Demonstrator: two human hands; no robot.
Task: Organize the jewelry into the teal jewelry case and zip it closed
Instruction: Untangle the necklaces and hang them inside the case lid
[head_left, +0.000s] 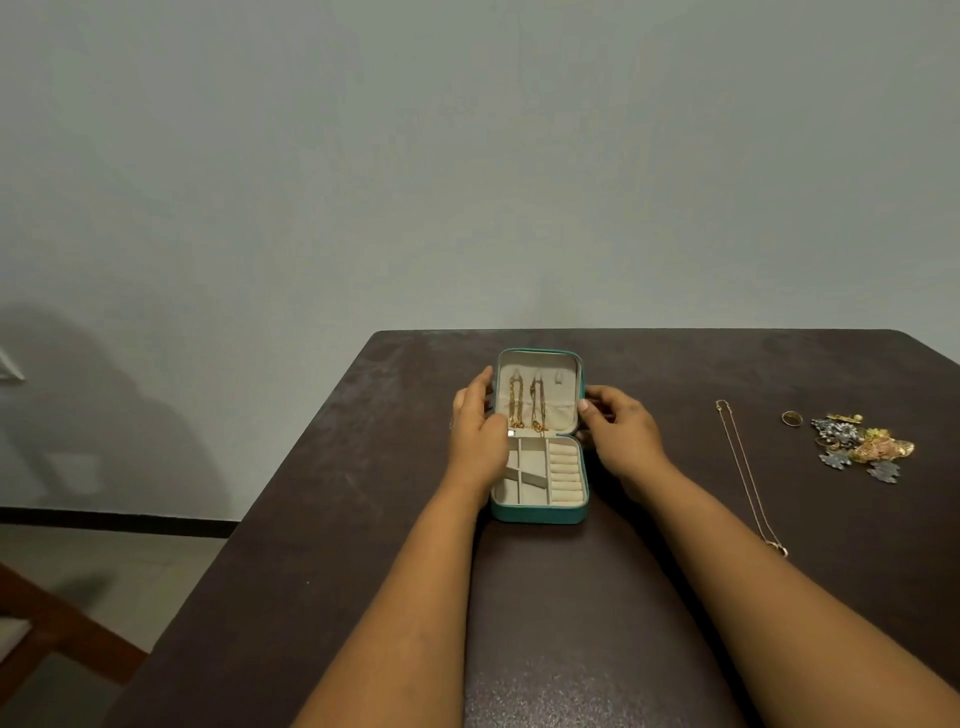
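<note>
We note the left hand (480, 423) curled on the left edge of the open lid of the teal jewelry case (540, 512), mid-table (322, 493); cream padded lining, two gold chains (525, 402) hung inside. The right hand (621, 426) grips the lid's right edge. Rightward lie a thin necklace (748, 478), a ring (792, 418) and a tangled metallic heap (860, 444).

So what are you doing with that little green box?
A person is packing jewelry into a teal jewelry case lying open on a dark table. The left hand and right hand hold the lid's two sides. Two gold chains already hang inside the lid. A thin necklace, a ring and a jewelry pile wait to the right.
</note>
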